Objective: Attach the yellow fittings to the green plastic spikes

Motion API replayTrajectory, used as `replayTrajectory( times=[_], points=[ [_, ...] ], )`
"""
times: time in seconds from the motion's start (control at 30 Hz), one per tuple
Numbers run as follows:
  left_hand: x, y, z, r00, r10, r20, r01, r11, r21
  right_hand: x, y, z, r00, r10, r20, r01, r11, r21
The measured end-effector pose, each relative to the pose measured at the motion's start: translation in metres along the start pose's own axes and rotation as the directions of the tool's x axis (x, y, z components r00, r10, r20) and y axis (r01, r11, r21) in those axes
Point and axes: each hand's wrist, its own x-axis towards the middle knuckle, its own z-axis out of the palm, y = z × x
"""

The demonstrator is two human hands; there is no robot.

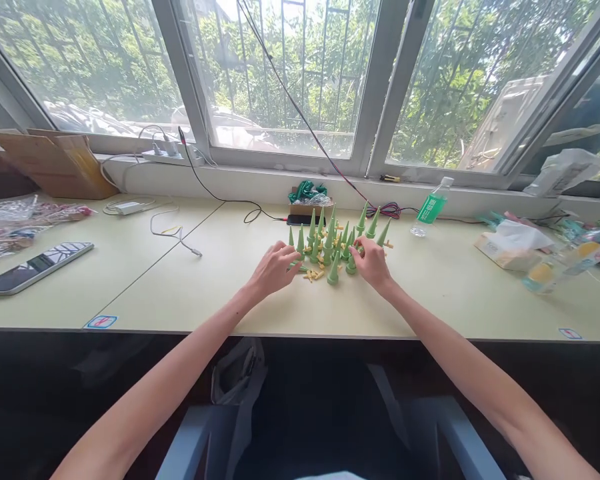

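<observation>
My left hand (pixel 274 268) is at the left edge of a cluster of green cone-shaped spikes (pixel 329 243), its fingers curled round a green spike that lies low beside the fingertips. On the right side of the cluster, my right hand (pixel 373 262) pinches at a green spike (pixel 351 265), its fingertips partly covering it. Most spikes stand point up on wide round bases, and some have small yellow side pieces. Several loose yellow valve-like pieces (pixel 312 275) lie on the table between my hands. One spike (pixel 333 270) stands in front of the others.
Behind the spikes are a dark phone (pixel 305 220) and a small box with green wrapping (pixel 310 195). A water bottle (pixel 431 208) and a tissue box (pixel 513 245) stand to the right. A white cable (pixel 180 240) and a large phone (pixel 36 268) lie to the left.
</observation>
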Motion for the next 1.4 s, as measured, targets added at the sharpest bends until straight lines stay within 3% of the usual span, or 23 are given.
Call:
replayTrajectory(
  times=[0.2, 0.43, 0.63, 0.8, 0.9, 1.1, 1.17, 1.23, 1.4],
  points=[
    [-0.012, -0.024, -0.010, 0.981, -0.004, 0.193, -0.002, 1.000, 0.031, 0.004, 0.000, -0.012, 0.998, 0.028, -0.052, -0.024, 0.996, 0.091],
    [-0.001, -0.023, -0.014, 0.935, 0.025, 0.353, -0.057, 0.995, 0.079, 0.020, -0.014, -0.029, 0.993, 0.041, -0.114, -0.031, 0.995, 0.093],
    [0.003, -0.020, -0.012, 0.931, 0.023, 0.363, -0.070, 0.991, 0.118, 0.018, -0.013, -0.022, 0.996, 0.064, -0.067, -0.058, 0.994, 0.098],
    [0.010, -0.022, -0.014, 0.919, -0.094, 0.383, 0.076, 0.995, 0.061, 0.008, -0.001, -0.008, 0.998, 0.027, 0.052, -0.030, 0.999, 0.045],
    [0.013, -0.024, -0.017, 0.913, -0.136, 0.386, 0.134, 0.990, 0.033, 0.005, 0.003, -0.004, 0.998, 0.048, 0.045, -0.050, 0.998, 0.044],
    [0.006, -0.030, -0.024, 0.954, -0.165, 0.250, 0.198, 0.974, -0.111, 0.002, 0.000, -0.005, 0.998, 0.055, 0.039, -0.057, 0.996, 0.062],
    [0.002, -0.032, -0.023, 0.945, -0.282, 0.163, 0.316, 0.916, -0.245, 0.001, 0.000, -0.005, 0.999, 0.042, 0.033, -0.044, 0.997, 0.066],
    [0.000, -0.035, -0.022, 0.898, -0.424, 0.118, 0.432, 0.798, -0.419, 0.001, 0.000, -0.004, 0.999, 0.027, 0.023, -0.029, 0.998, 0.061],
    [0.000, -0.038, -0.016, 0.782, -0.604, 0.155, 0.524, 0.503, -0.687, -0.002, 0.000, -0.001, 1.000, 0.013, 0.002, -0.013, 0.999, 0.033]
  ],
)
